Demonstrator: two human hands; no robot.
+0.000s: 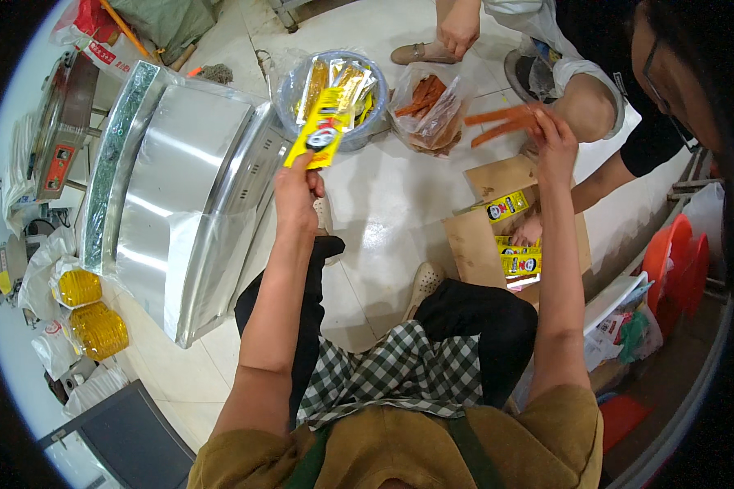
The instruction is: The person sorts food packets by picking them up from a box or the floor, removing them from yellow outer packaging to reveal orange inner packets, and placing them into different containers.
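Observation:
My left hand [300, 189] grips the lower end of a yellow printed packet [321, 131], which reaches over the near rim of a round grey-blue plastic tub [358, 142] filled with similar packets, some silvery side up. Between the fingers of my right hand [550, 137] are reddish-brown flat strips [501, 122], pointing left. A clear plastic bag [431, 110] with more such strips stands on the floor to the right of the tub. Below my right hand, an open cardboard box [474, 250] holds several yellow packets [520, 264]; another person's hand [528, 232] reaches into it.
The other person [593, 116] sits at the upper right, a second hand near the knee. A stainless steel cabinet [183, 165] stands on the left, with bottles of yellow oil [98, 330] beyond it. Red plastic basins [673, 269] and a filled bag [639, 336] line the right side.

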